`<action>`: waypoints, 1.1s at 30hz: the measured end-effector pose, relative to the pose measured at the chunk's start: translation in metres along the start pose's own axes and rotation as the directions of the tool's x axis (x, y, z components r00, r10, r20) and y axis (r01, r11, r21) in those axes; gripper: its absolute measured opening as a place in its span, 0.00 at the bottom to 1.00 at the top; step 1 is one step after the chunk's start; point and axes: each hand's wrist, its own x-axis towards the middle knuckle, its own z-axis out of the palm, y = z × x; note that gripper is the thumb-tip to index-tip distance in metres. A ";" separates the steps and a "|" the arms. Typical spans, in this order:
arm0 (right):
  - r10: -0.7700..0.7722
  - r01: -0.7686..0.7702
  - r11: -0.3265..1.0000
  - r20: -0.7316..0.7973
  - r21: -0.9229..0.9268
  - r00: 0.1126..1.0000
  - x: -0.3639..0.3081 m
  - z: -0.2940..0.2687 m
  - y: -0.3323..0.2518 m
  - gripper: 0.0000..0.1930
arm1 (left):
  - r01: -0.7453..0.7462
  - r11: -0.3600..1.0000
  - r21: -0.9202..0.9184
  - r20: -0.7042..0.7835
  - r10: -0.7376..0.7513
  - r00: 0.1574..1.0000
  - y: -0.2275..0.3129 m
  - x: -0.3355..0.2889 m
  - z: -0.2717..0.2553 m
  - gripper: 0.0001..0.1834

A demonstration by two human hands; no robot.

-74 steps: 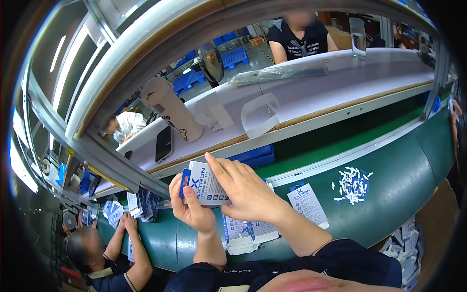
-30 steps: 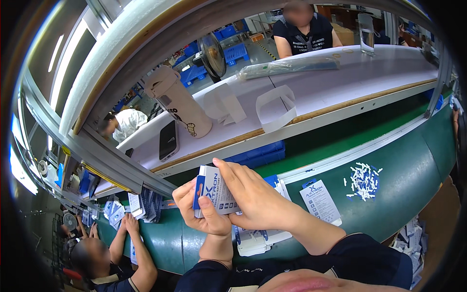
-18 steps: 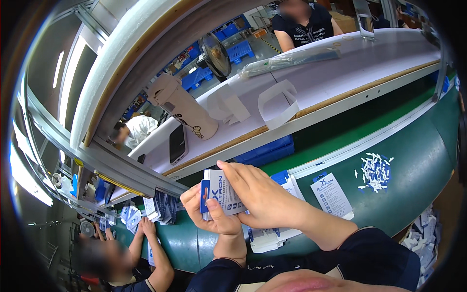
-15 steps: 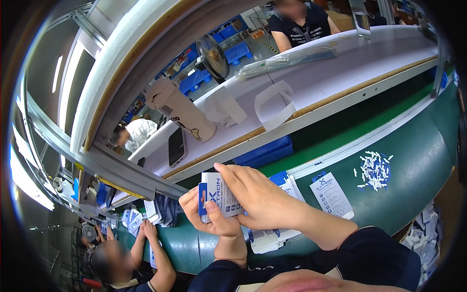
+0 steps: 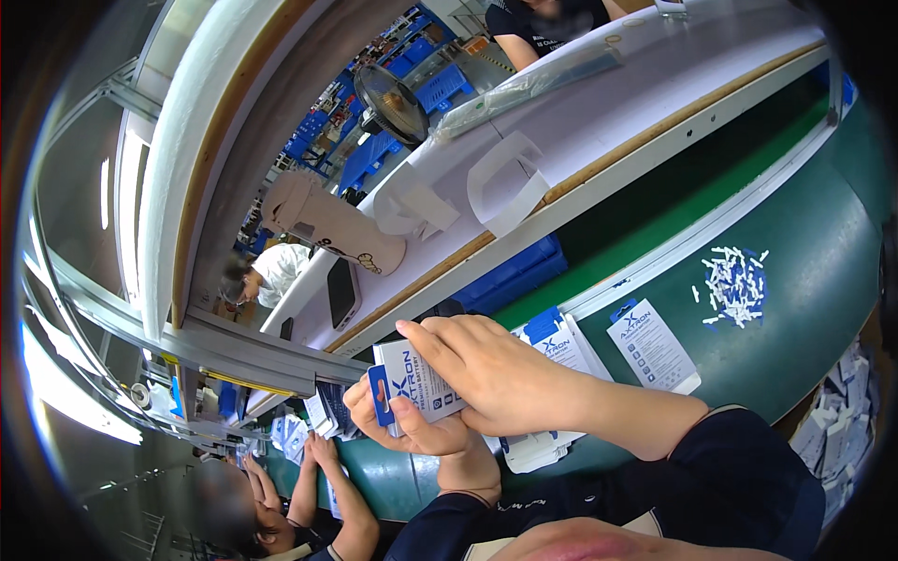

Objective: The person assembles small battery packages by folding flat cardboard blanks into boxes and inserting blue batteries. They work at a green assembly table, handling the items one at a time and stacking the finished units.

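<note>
Both hands hold a white and blue carton with a hang hole (image 5: 412, 369) above the bench. My left hand (image 5: 426, 432) is closed around its lower left end, thumb on the printed front. Across the upper right side lies my right hand (image 5: 510, 374), its fingers together and pressed against the carton. That hand hides the right part, so I cannot tell whether anything is inside. Behind my right forearm, a stack of similar cartons (image 5: 564, 348) lies on the green bench (image 5: 795, 318). One more flat carton (image 5: 653, 346) rests to the right of that stack.
A pile of small white pieces (image 5: 734, 288) lies at the right of the bench. On the raised shelf stand a pink bottle (image 5: 337, 224), a phone (image 5: 343, 293) and paper strips (image 5: 505, 182). A blue bin (image 5: 514, 279) sits below. A co-worker's arms (image 5: 323, 467) are at the left.
My view has shifted, so the bench scene sits differently in the picture. Both hands keep their hold on the carton, which looks a little more tilted.
</note>
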 end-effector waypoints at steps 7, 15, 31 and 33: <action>0.008 -0.007 1.000 -0.014 0.003 1.000 -0.002 0.001 0.002 0.40 | 0.014 0.998 0.058 0.021 -0.015 1.000 -0.006 0.001 -0.006 0.10; 0.015 -0.015 1.000 -0.007 0.011 1.000 -0.001 0.002 -0.001 0.39 | 0.085 0.996 -0.024 -0.019 -0.085 0.996 0.001 -0.004 0.003 0.13; 0.016 -0.015 1.000 -0.033 0.012 0.999 -0.001 0.003 -0.002 0.38 | 0.180 0.965 -0.192 0.013 -0.181 0.983 0.008 -0.004 0.016 0.10; 0.020 -0.020 1.000 -0.031 0.008 0.999 -0.003 0.003 0.001 0.38 | 0.200 0.955 -0.220 0.013 -0.202 0.979 0.008 -0.005 0.018 0.10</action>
